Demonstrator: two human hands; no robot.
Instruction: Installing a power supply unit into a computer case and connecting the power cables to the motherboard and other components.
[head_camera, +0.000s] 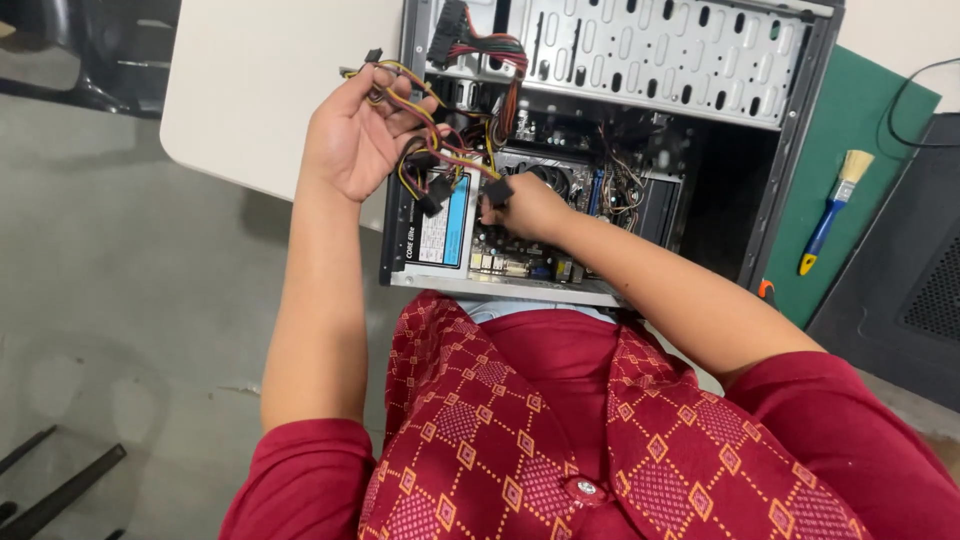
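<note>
Cable bundle (440, 140), yellow, red, black power leads, hangs over open computer case (800, 120) lying on side on pale table (260, 90). Left hand (355, 135) lifted, fingers curled round bundle, likely keeping loose leads clear of board below. Right hand (525, 205) down inside case, fingertips pinched on black connector (498, 190) at end of one lead, just above motherboard (560, 190). Power supply (440, 225) sits at case's near corner, leads run from it. Blue-handled brush (835, 210) parked on green mat (850, 110), well apart to right.
</note>
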